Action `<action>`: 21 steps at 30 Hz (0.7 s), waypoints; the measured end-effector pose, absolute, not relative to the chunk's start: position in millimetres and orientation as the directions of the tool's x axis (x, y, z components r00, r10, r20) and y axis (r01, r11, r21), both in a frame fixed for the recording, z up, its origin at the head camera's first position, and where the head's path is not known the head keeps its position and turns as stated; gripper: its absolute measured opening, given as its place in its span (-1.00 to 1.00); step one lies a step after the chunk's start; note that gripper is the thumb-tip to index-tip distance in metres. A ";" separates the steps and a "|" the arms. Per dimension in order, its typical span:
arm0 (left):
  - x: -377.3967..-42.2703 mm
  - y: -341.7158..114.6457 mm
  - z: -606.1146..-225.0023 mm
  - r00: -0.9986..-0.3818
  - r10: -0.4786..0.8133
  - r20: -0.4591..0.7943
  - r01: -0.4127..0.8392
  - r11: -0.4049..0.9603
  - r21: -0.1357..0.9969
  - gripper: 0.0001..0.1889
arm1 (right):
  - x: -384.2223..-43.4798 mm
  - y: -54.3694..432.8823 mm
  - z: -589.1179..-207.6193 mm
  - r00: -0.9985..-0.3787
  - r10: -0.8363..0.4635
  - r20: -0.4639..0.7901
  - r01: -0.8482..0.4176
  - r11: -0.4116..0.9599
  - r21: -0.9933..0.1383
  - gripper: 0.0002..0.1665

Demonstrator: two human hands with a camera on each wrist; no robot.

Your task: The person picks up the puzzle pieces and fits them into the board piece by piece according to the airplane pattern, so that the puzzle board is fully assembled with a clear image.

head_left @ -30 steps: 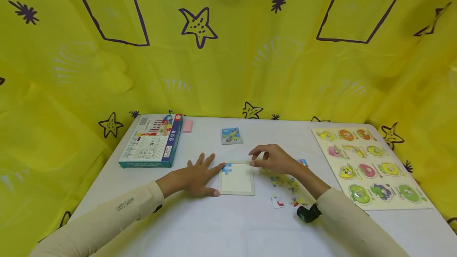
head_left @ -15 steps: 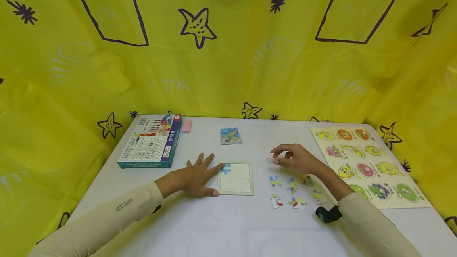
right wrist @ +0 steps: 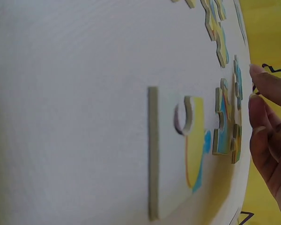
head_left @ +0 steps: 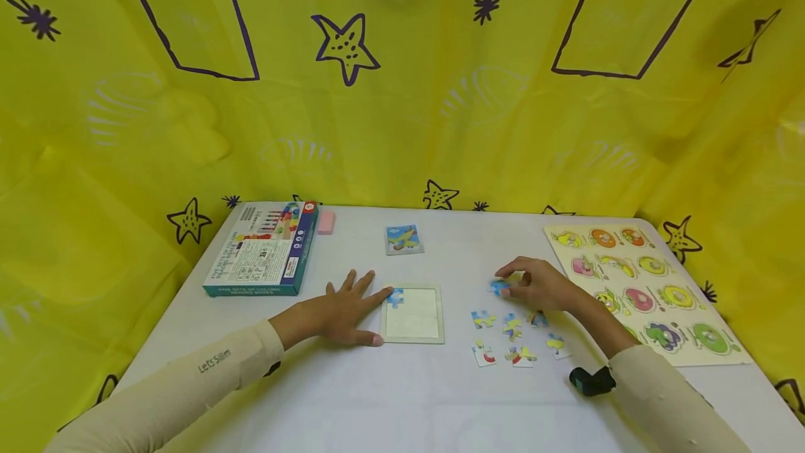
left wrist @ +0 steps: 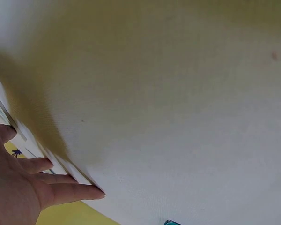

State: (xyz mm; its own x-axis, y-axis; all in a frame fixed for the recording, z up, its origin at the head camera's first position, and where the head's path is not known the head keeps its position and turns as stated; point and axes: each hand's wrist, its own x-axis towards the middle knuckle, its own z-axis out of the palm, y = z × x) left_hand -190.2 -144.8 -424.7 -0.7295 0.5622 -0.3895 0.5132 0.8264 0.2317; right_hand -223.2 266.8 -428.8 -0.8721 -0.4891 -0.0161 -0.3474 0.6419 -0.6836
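Note:
My left hand (head_left: 342, 313) lies with fingers spread on the table, its index fingertip at the upper left of a small square puzzle frame (head_left: 416, 319). One blue puzzle piece (head_left: 395, 298) sits in that corner; the thumb is by the lower left edge. My right hand (head_left: 542, 286) hovers low over another blue puzzle piece (head_left: 499, 287). Its bent fingers and thumb are around the piece in the head view. The right wrist view shows its fingertips (right wrist: 258, 70) slightly apart from the flat piece (right wrist: 238, 77).
Several loose pieces (head_left: 483, 354) lie right of the frame. A finished picture puzzle (head_left: 404, 239) is behind it. On the left are a box (head_left: 254, 257) and a pink block (head_left: 325, 222). A fruit puzzle board (head_left: 648, 292) stands on the right, and a yellow curtain (head_left: 402, 124) closes the back.
My right hand has moved right, from beside the frame's upper right corner to the loose pieces, and lowered over a blue one. The left hand stays in place.

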 end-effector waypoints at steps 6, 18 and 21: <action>-190.7 -145.5 -423.8 -0.734 0.560 -0.386 0.510 0.828 0.232 -0.04 | -223.2 266.1 -430.9 -0.881 -0.472 0.001 -0.368 0.686 -0.628 -0.65; -191.9 -145.9 -425.1 -0.740 0.553 -0.383 0.505 0.833 0.227 -0.03 | -226.4 260.0 -427.4 -0.912 -0.409 -0.037 -0.325 0.775 -0.541 -0.68; -191.4 -145.9 -425.2 -0.740 0.556 -0.379 0.507 0.831 0.228 -0.03 | -227.1 259.6 -426.5 -0.912 -0.409 -0.045 -0.319 0.772 -0.549 -0.71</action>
State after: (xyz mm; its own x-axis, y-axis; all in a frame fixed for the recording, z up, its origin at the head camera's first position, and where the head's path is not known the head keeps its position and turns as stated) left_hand -191.4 -145.9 -425.2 -0.7402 0.5555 -0.3789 0.5071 0.8312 0.2280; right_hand -227.1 259.6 -426.5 -0.9115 -0.4088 -0.0452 -0.3192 0.7725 -0.5489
